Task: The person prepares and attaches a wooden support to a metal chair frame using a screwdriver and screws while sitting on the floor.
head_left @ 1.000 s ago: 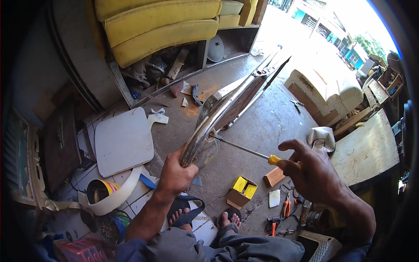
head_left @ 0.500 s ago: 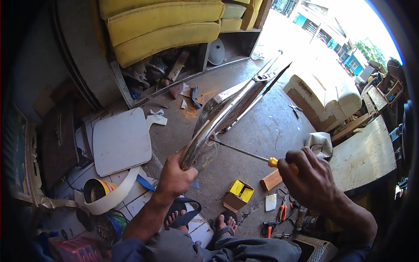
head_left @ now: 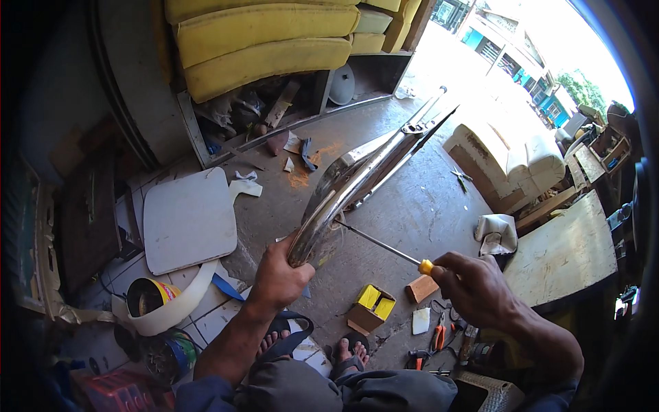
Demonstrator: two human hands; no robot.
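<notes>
At the far left, a dark brown flat panel [head_left: 86, 230] is leaning in the shade. Just right of it, a white rounded-square board [head_left: 189, 223] is lying over the floor [head_left: 264, 213], and on the near side an open yellow-and-red round tin [head_left: 167, 291] is sitting beside a curving white strip [head_left: 199, 299]. Nearer, a dark blue round container [head_left: 187, 353] is holding a tangle of thin pieces. At the far side, long yellow padded cushions [head_left: 268, 65] are resting above a low storage compartment. In the middle, the left hand [head_left: 278, 278] is gripping the near end of a chrome tubular metal frame [head_left: 371, 167], which is slanting up and away to the far right above the floor. A long-shafted screwdriver with a yellow handle [head_left: 388, 246] is pointing leftward, its tip appearing to meet the frame's inner side. The right hand [head_left: 473, 285] is holding that handle, its fingers curling closed. Below the screwdriver, a yellow-and-brown open cardboard box [head_left: 364, 320] is standing left of a reddish-brown block [head_left: 421, 289]; orange-handled pliers [head_left: 438, 337] are lying nearer. Farther right, a cream padded seat [head_left: 515, 161] is resting beyond a pale broad panel [head_left: 566, 250].
</notes>
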